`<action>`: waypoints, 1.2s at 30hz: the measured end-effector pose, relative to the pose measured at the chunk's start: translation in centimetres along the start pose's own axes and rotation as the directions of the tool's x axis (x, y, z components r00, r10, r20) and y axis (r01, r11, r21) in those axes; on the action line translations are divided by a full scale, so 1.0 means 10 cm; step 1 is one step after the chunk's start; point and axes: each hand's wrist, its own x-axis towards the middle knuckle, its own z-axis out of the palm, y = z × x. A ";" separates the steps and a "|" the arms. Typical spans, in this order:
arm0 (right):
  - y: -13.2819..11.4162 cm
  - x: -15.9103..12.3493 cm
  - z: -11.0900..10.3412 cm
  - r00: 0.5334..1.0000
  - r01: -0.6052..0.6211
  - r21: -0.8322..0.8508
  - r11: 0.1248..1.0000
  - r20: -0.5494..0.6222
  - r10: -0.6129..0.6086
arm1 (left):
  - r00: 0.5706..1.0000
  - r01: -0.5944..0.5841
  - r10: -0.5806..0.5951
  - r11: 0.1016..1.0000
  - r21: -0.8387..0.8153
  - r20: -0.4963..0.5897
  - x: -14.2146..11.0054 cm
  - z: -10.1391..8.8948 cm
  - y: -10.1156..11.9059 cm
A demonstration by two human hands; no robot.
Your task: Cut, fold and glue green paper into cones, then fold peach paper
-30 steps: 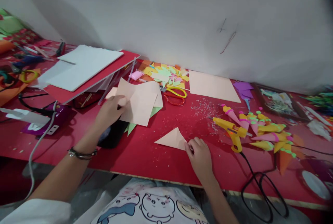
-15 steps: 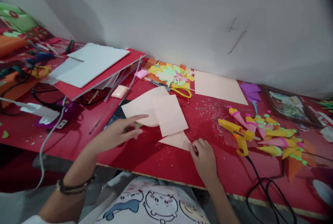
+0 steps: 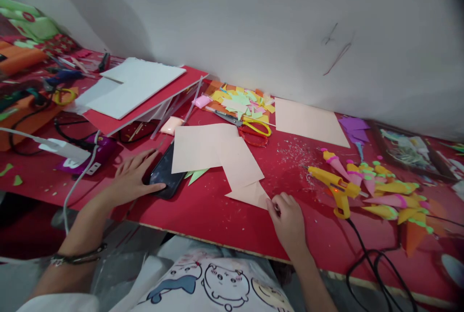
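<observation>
My left hand (image 3: 134,180) lies spread on the red table, its thumb on the lower edge of a dark phone (image 3: 167,173). Over the phone's right side rests a peach paper sheet (image 3: 197,145). Another peach sheet (image 3: 242,160) overlaps it, and a smaller pointed peach piece (image 3: 250,195) shows beneath. Green paper (image 3: 196,176) peeks out below the first sheet. My right hand (image 3: 289,222) is curled at the pointed piece's right end, fingertips against it; whatever the fingers hold is hidden.
Yellow-handled scissors (image 3: 250,126) lie behind the sheets, beside paper scraps (image 3: 241,102). A yellow glue gun (image 3: 337,189), its light on, stands at right near several small cones (image 3: 389,186). At left are white boards (image 3: 137,85) and a purple power strip (image 3: 105,152) with cables.
My left hand has moved left off the peach sheet, uncovering the phone, and its fingers have spread. The sheet has turned slightly and lies flatter. My right hand has stayed at the pointed piece.
</observation>
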 end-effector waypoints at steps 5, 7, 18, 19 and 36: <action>-0.01 0.00 -0.01 0.999 -0.021 -0.010 1.000 0.029 0.021 | 1.000 -0.006 0.005 1.000 0.023 0.016 0.03 0.02 0.00; -0.01 0.00 -0.01 0.999 -0.021 -0.007 1.000 0.025 0.021 | 1.000 -0.001 0.000 1.000 0.031 0.026 0.04 0.02 -0.01; -0.01 0.01 -0.03 1.000 -0.007 0.009 1.000 0.016 0.007 | 0.998 -0.036 0.038 0.999 -0.033 0.046 0.02 0.00 -0.04; -0.01 0.01 -0.03 1.000 -0.012 0.010 1.000 0.022 0.012 | 0.997 -0.055 0.057 0.998 -0.039 0.051 0.02 0.00 -0.04; -0.01 0.00 -0.03 0.998 -0.042 0.000 0.999 0.049 0.042 | 0.999 -0.034 0.036 0.999 0.033 -0.037 0.14 0.04 0.30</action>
